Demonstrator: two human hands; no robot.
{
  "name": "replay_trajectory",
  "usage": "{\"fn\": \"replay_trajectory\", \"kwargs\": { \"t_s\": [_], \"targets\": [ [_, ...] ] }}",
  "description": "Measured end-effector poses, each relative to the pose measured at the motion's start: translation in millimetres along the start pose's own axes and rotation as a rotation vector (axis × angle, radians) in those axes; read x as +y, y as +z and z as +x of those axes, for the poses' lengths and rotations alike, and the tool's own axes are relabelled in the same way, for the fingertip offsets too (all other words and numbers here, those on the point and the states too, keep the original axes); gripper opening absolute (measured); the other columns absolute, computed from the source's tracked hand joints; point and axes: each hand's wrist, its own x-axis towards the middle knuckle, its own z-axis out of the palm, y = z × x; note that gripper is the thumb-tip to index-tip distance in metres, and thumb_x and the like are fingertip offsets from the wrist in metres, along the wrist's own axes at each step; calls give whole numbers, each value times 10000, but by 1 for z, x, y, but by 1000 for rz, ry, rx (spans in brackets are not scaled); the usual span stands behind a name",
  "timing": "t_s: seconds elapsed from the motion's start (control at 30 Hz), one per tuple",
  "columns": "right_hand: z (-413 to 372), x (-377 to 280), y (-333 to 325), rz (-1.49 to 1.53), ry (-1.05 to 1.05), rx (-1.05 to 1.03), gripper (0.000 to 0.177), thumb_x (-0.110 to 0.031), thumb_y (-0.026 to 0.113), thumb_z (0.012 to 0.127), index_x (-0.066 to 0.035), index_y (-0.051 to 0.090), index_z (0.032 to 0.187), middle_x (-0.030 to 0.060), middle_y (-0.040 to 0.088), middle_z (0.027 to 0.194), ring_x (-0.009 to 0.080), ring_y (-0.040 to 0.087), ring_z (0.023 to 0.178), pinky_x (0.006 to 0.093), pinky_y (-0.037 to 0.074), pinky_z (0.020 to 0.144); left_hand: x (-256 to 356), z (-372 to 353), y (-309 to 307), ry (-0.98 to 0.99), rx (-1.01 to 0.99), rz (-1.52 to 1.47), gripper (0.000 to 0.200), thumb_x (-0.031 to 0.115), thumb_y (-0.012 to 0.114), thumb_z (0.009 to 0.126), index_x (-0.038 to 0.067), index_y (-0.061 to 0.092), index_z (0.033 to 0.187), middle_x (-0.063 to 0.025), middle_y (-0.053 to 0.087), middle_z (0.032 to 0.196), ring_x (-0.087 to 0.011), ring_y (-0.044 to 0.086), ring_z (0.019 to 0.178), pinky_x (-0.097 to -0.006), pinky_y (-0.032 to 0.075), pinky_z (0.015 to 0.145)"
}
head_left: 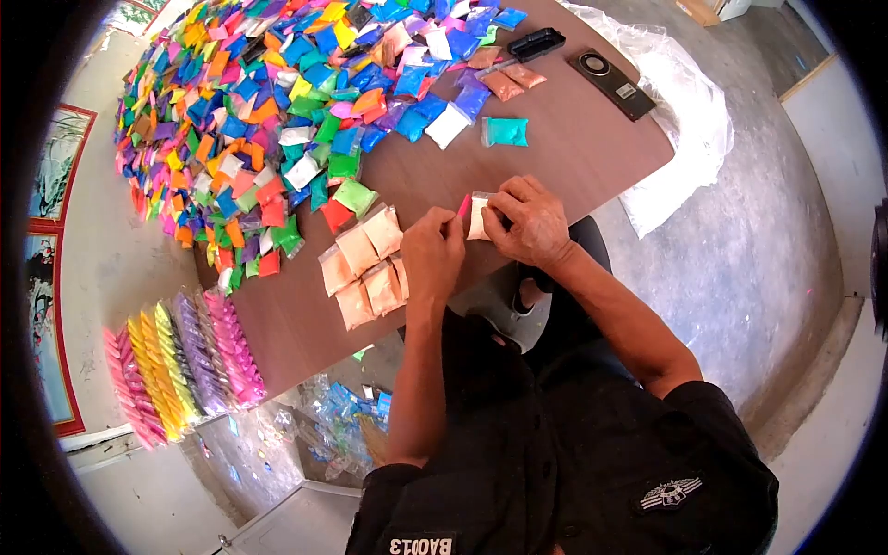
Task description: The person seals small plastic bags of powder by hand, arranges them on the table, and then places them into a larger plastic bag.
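At the near edge of the brown table, my right hand (pixel 529 222) is closed with its fingertips on a small clear packet (pixel 478 217) of pale, cream-coloured filling. A narrow pink strip (pixel 464 205) shows along that packet's left side. My left hand (pixel 433 248) is closed in a pinch just left of the strip; I cannot tell what is between its fingers. Beside the left hand, several peach-coloured packets (pixel 359 251) lie flat in two rows, partly covered by the hand. A teal packet (pixel 506 131) rests on its own farther up the table.
A large heap of bright coloured packets (pixel 268 102) covers the table's far left. Bundled coloured strips (pixel 180 361) lie at the left edge. A black box cutter (pixel 536 43) and a dark flat device (pixel 610 85) sit at the far right, near a plastic sheet (pixel 689 111).
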Motion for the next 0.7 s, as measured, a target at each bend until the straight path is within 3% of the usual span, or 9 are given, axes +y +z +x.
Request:
{"fn": "replay_trajectory", "kwargs": {
  "t_s": [0.27, 0.37, 0.43, 0.5, 0.57, 0.6, 0.67, 0.7],
  "targets": [
    [-2, -2, 2, -24, 65, 25, 190, -150, 792, 804, -79, 633, 726, 51, 607, 794, 277, 630, 743, 393, 521, 624, 27, -25, -10, -95, 28, -175, 105, 98, 711, 931, -7, 703, 921, -178, 707, 782, -312, 705, 687, -398, 530, 647],
    [-2, -4, 0, -57, 109, -34, 166, -160, 774, 816, -83, 643, 748, 63, 591, 815, 274, 630, 785, 411, 537, 657, 23, -30, -2, -120, 22, -165, 106, 93, 715, 932, -11, 699, 928, -183, 710, 790, -322, 707, 692, -401, 536, 652],
    [4, -6, 0, 12, 72, 109, 108, -163, 770, 818, -90, 692, 809, 62, 628, 858, 275, 659, 826, 404, 557, 690, 11, -27, 4, -103, 39, -141, 109, 95, 716, 932, -12, 698, 930, -189, 711, 794, -331, 707, 695, -408, 535, 649],
    [3, -5, 0, 6, 58, 89, 99, -164, 769, 818, -90, 706, 835, 65, 644, 887, 278, 667, 845, 403, 564, 705, 3, -21, 7, -83, 57, -117, 112, 98, 717, 932, -13, 696, 932, -195, 711, 799, -340, 707, 698, -415, 533, 645],
    [3, -3, 2, 1, 45, 72, 99, -165, 768, 818, -91, 721, 862, 69, 659, 916, 281, 676, 864, 403, 571, 720, -3, -16, 8, -73, 62, -48, 150, 125, 740, 942, -24, 723, 945, -143, 725, 768, -171, 683, 674, -327, 530, 650],
    [3, -2, 3, -7, 42, 73, 95, -162, 766, 817, -89, 717, 855, 73, 662, 930, 284, 675, 865, 406, 572, 721, 0, -13, 8, -70, 61, -49, 150, 125, 740, 942, -24, 723, 945, -143, 725, 768, -171, 683, 674, -327, 530, 650],
    [0, 0, 5, -14, 40, 73, 92, -159, 764, 816, -88, 714, 849, 76, 665, 944, 287, 674, 866, 410, 572, 721, 5, -11, 6, -70, 64, -21, 105, 103, 708, 935, 1, 692, 912, -195, 700, 792, -366, 693, 701, -426, 525, 645],
    [-1, 0, 5, -24, 47, 67, 94, -158, 763, 816, -87, 707, 843, 76, 662, 942, 289, 672, 866, 411, 571, 719, 6, -10, 5, -71, 65, -20, 105, 103, 708, 935, 1, 692, 912, -195, 700, 792, -366, 693, 701, -426, 525, 645]
  ]
}}
